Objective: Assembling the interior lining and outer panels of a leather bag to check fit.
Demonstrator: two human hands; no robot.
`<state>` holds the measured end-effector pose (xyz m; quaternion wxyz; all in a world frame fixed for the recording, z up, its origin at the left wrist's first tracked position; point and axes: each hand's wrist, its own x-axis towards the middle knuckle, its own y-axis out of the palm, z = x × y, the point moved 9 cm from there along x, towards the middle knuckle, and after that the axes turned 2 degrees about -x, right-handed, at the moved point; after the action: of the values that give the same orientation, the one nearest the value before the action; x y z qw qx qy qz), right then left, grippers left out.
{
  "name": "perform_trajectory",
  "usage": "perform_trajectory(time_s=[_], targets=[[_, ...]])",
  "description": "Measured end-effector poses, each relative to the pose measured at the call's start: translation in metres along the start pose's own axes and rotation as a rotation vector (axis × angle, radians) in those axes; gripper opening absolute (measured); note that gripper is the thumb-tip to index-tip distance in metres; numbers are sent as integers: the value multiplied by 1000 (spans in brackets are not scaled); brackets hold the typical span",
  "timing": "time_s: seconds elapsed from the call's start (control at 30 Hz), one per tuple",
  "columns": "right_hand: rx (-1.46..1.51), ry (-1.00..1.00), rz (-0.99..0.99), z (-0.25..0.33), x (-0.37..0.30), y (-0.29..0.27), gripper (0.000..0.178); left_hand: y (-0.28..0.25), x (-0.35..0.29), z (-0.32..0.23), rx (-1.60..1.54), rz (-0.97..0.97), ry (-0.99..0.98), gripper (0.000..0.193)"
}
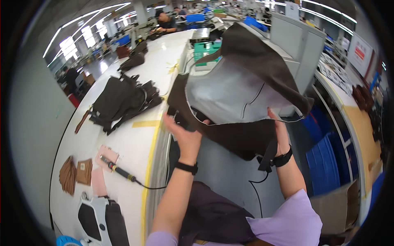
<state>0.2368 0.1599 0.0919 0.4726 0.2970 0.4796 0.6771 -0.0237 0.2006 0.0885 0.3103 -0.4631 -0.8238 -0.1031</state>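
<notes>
Up in front of me is a large dark brown leather-like bag piece (242, 137), with its pale grey lining (230, 94) facing me. A dark slit like a pocket opening runs across the lining. My left hand (186, 137) grips the lower left edge, its thumb over the rim and part of its fingers behind the material. At the lower right edge my right hand (281, 133) holds on, thumb up against the lining and the other fingers mostly hidden. The far part of the piece stands up and folds over to the right. Black straps are around both wrists.
On the white table (156, 51) at left lie a heap of dark pieces (119, 102), a corded pen-like tool (117, 168), brown pieces (67, 176) and a grey-and-black device (98, 219). Blue bins (324, 164) and a cardboard box (334, 207) stand right. Another person (166, 22) sits far back.
</notes>
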Motion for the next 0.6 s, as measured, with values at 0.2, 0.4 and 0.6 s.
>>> perform_trajectory(time_s=[0.2,0.4,0.6], targets=[[8,-23,-178,-13,-43,-44,38,-32,-38,-48,198,-62,195,111],[-332,-175,-375,-7,-50,-81,19,0,-105,-100,111,411,807,58],[-656,-186,-474,23,-43,-156,28,23,-128,-59,-188,940,147,17]])
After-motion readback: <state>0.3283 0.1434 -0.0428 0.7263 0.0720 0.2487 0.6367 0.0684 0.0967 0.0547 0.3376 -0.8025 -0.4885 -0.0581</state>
